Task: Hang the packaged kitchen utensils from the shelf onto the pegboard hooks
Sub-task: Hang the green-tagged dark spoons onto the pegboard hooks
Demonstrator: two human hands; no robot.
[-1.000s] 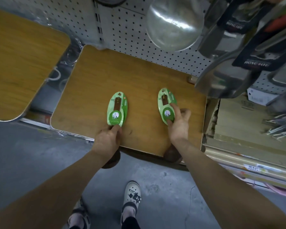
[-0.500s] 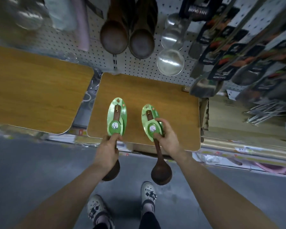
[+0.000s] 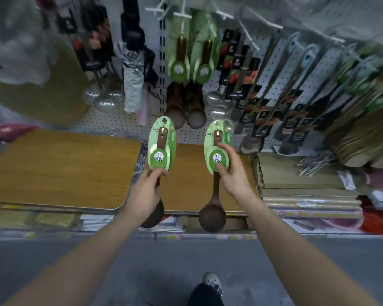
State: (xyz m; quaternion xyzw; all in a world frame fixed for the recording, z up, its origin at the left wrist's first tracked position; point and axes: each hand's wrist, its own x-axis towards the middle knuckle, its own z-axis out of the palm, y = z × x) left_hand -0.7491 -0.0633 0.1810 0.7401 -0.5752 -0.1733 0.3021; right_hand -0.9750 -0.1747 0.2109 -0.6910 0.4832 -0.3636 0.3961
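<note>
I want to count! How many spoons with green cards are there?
4. One in the left hand, its spoon; one in the right hand, its spoon; two hanging on the pegboard. More may hide behind those.

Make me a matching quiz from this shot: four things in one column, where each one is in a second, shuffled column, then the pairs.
Things
1. left hand
2. right hand
3. folded umbrella
4. cardboard stack

Places
A. lying flat on the shelf at the right
B. hanging on the pegboard, left of the hung green-carded ladles
C. gripping the handle of the left ladle below its card
D. pinching the green card of the right ladle

Pairs: 1-C, 2-D, 3-B, 4-A
</note>
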